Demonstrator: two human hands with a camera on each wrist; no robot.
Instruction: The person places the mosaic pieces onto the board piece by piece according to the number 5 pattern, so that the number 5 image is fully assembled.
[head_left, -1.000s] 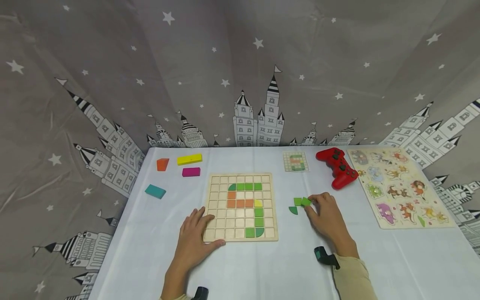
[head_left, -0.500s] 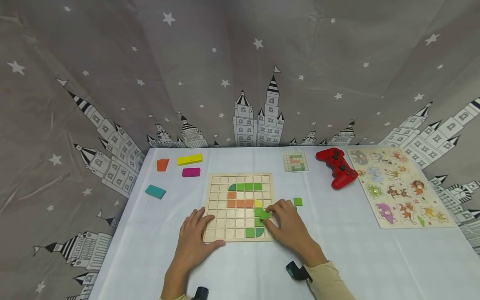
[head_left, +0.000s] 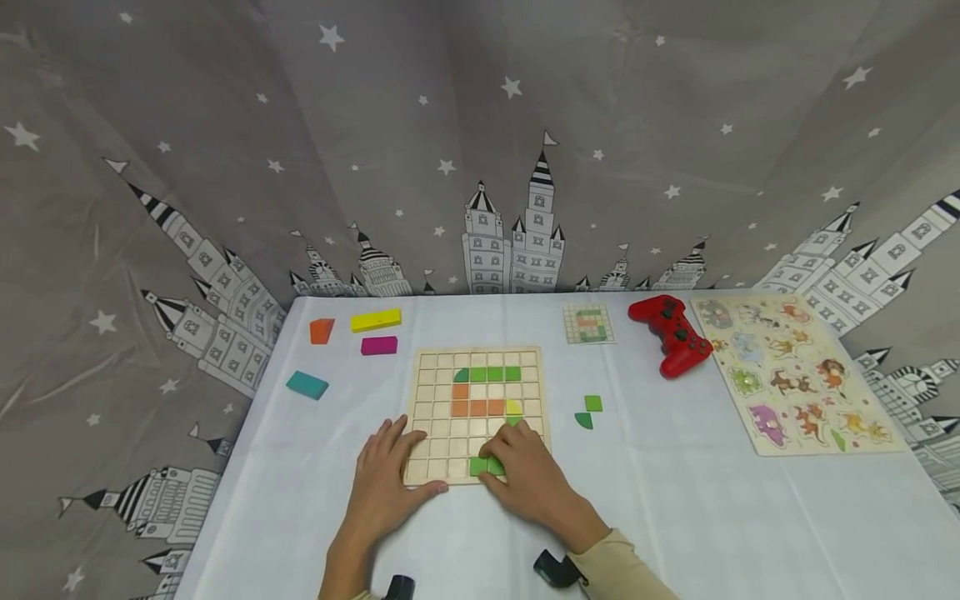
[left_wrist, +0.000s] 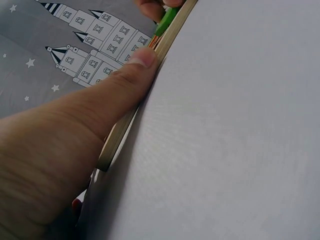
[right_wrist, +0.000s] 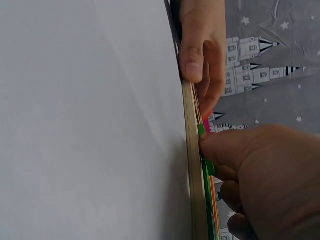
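A square wooden grid board point(head_left: 442, 358) lies on the white table, with green, orange and yellow tiles forming a figure. My left hand point(head_left: 384, 475) rests spread at the board's near left corner, its thumb along the front edge and a finger touching the left side. In the left wrist view that thumb point(left_wrist: 142, 57) presses the wooden edge. My right hand point(head_left: 532, 483) pinches a green square tile point(head_left: 477, 467) at the front row, beside another green tile point(head_left: 496, 468). From the right wrist, thumb and finger show against the green tile point(right_wrist: 201, 130). The right hand hides the board's lower right part.
Right of the board lie a loose green square tile point(head_left: 593, 403) and a dark green quarter-round tile point(head_left: 583, 421). Behind them are a pattern card point(head_left: 588, 324), a red game controller point(head_left: 675, 337) and an animal puzzle board point(head_left: 798, 375). Orange point(head_left: 322, 331), yellow point(head_left: 376, 320), magenta point(head_left: 379, 346) and teal point(head_left: 307, 385) blocks sit left.
My right hand took a green square tile from the loose tiles and carried it left across the board to the front row. The left hand has stayed at the corner.
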